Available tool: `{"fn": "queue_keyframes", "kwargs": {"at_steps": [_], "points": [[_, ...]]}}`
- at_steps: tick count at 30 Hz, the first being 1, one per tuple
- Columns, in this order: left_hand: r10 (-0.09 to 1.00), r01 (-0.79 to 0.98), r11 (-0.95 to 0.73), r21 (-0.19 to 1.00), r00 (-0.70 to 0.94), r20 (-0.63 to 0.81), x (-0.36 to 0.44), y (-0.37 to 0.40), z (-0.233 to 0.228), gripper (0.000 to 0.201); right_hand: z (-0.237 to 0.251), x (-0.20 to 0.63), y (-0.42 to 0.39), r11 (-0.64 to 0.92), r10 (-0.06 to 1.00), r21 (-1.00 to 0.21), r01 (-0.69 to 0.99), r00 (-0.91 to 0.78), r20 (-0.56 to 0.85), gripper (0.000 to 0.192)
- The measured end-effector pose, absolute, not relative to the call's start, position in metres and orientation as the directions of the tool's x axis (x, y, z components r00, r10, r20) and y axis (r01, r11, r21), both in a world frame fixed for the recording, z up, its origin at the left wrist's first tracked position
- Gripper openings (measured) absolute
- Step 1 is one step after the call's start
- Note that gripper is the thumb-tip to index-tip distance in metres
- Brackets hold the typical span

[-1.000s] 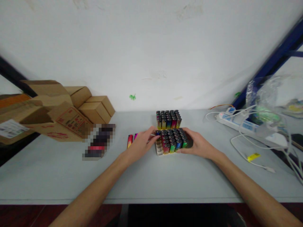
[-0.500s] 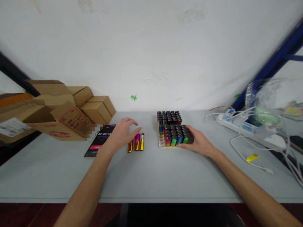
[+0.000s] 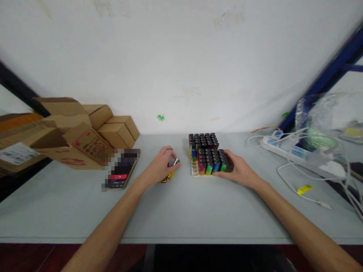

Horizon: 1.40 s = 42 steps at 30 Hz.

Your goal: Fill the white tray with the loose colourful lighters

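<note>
My left hand [image 3: 162, 166] is closed in a pinch on a shiny lighter [image 3: 176, 161], whose pale end shows tilted between thumb and fingers. Gold metallic lighters [image 3: 164, 180] lie on the table below that hand, mostly covered by it. A pale tray [image 3: 194, 170] with rows of small cells stands to the right, holding many upright black-topped lighters [image 3: 212, 160] in red, green and blue. Several cells along its front left side are bare. My right hand [image 3: 238, 168] grips the tray's right side, thumb at the front corner and fingers behind.
At the left, a phone [image 3: 121, 170] lies on the grey table [image 3: 181, 215] beside open cardboard boxes [image 3: 82, 139]. At the right are a white power strip [image 3: 300, 155], tangled white cables [image 3: 289, 181] and clear plastic wrap [image 3: 314, 113]. A white wall [image 3: 181, 68] rises behind.
My left hand has moved right and down onto the loose lighters and closed on one, tilting it from where it lay. My right hand stays at the tray. The view has shifted slightly.
</note>
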<state>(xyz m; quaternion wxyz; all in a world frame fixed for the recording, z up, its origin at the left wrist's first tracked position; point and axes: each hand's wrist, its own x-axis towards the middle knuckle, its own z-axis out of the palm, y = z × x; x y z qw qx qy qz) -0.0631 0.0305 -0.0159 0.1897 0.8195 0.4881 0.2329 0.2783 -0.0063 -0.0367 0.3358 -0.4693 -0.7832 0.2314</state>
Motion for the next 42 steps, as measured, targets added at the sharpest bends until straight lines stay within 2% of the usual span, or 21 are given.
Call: {"fn": "queue_keyframes", "kwargs": {"at_steps": [3, 5, 7, 9, 12, 17, 21, 27, 33, 38, 42], "points": [[0.883, 0.602, -0.460, 0.652, 0.386, 0.267, -0.048, 0.028, -0.020, 0.021, -0.037, 0.278, -0.006, 0.434, 0.899, -0.683, 0.588, -0.328, 0.289, 0.077], [0.904, 0.476, -0.418, 0.774, 0.305, 0.300, -0.038, 0.024, -0.018, 0.024, -0.036, 0.277, -0.006, 0.426, 0.903, -0.687, 0.589, -0.326, 0.280, 0.076], [0.940, 0.289, -0.311, 0.905, 0.235, 0.248, -0.030, 0.018, -0.014, 0.036, -0.036, 0.276, -0.006, 0.430, 0.901, -0.690, 0.583, -0.329, 0.284, 0.075], [0.961, 0.095, -0.165, 0.982, 0.241, 0.138, -0.023, 0.012, -0.009, 0.045, -0.036, 0.276, -0.006, 0.435, 0.898, -0.693, 0.575, -0.331, 0.289, 0.075], [0.960, -0.107, -0.021, 0.994, 0.277, 0.051, -0.017, 0.004, -0.003, 0.042, -0.035, 0.276, -0.006, 0.434, 0.899, -0.691, 0.579, -0.326, 0.291, 0.074], [0.907, -0.246, 0.155, 0.957, 0.420, -0.039, -0.014, -0.001, 0.004, 0.039, -0.035, 0.276, -0.006, 0.446, 0.893, -0.682, 0.579, -0.337, 0.298, 0.073], [0.897, -0.276, 0.126, 0.953, 0.442, 0.009, -0.015, -0.003, 0.008, 0.039, -0.034, 0.276, -0.006, 0.442, 0.895, -0.678, 0.587, -0.335, 0.293, 0.071], [0.946, -0.155, 0.004, 0.988, 0.321, 0.046, -0.015, -0.004, 0.004, 0.038, -0.035, 0.277, -0.006, 0.444, 0.894, -0.673, 0.592, -0.339, 0.291, 0.073], [0.930, -0.211, -0.031, 0.977, 0.353, 0.106, -0.015, -0.001, 0.005, 0.045, -0.037, 0.278, -0.006, 0.439, 0.897, -0.675, 0.593, -0.337, 0.287, 0.074], [0.950, -0.106, -0.098, 0.990, 0.286, 0.125, -0.014, -0.002, 0.003, 0.038, -0.036, 0.278, -0.006, 0.441, 0.895, -0.678, 0.589, -0.343, 0.284, 0.075], [0.959, 0.084, -0.219, 0.972, 0.201, 0.199, -0.013, -0.002, 0.001, 0.048, -0.035, 0.278, -0.006, 0.434, 0.899, -0.675, 0.597, -0.337, 0.279, 0.074]]}}
